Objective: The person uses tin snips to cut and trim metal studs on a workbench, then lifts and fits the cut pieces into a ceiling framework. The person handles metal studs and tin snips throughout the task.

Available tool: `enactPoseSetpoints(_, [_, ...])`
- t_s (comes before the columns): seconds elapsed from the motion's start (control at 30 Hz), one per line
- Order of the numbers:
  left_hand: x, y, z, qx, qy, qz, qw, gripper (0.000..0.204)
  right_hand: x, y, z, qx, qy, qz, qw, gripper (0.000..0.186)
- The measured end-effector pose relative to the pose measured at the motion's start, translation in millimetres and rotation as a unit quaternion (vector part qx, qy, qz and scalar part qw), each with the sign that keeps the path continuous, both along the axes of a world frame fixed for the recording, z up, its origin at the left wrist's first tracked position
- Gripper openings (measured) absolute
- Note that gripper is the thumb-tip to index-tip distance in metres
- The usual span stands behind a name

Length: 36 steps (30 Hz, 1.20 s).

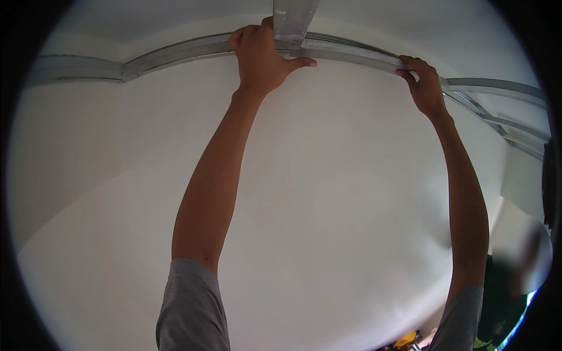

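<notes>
Both my arms reach up to a grey metal ceiling channel that runs along the top of a white wall. My left hand has its fingers hooked over the channel, right beside a wider metal cross profile. Its thumb stretches right along the lower edge, below the joint of the two pieces. Farther right, my right hand grips the same channel between thumb and fingers. The fingertips of my left hand are partly hidden behind the metal.
More metal framing continues at the right, and another channel stretch bends off at the left. The white wall fills the middle. Another person in a dark green top is at the lower right, near a small yellow object.
</notes>
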<state>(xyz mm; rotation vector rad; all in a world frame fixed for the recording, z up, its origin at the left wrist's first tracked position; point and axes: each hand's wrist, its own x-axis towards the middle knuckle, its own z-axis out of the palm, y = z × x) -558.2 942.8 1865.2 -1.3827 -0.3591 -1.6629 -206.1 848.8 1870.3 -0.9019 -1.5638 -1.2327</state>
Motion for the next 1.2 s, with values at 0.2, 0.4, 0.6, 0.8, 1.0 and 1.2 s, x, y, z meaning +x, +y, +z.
enactPoseSetpoints(0.2, [-1,3,1,0.007,-0.001,-0.006,1.000,0.104,-3,3,-3,0.014,0.021,0.026,0.999,0.031])
enactPoseSetpoints(0.4, [-1,2,3,-0.009,-0.004,-0.015,1.000,0.099,0,5,-1,0.023,0.021,0.035,0.999,0.032])
enactPoseSetpoints(0.6, [-3,-3,-2,0.000,0.009,-0.023,1.000,0.095,5,13,-6,0.090,-0.032,-0.023,0.995,0.031])
enactPoseSetpoints(0.8, [-9,-10,-6,-0.044,0.009,-0.048,0.998,0.098,0,14,-11,0.095,-0.028,-0.032,0.995,0.029])
enactPoseSetpoints(1.0, [-9,-16,-8,-0.055,-0.005,-0.051,0.997,0.091,-7,13,-15,0.097,-0.016,-0.043,0.994,0.028])
enactPoseSetpoints(1.2, [-9,-13,-8,-0.072,-0.010,-0.023,0.997,0.093,-9,12,-14,0.097,-0.013,-0.038,0.995,0.027])
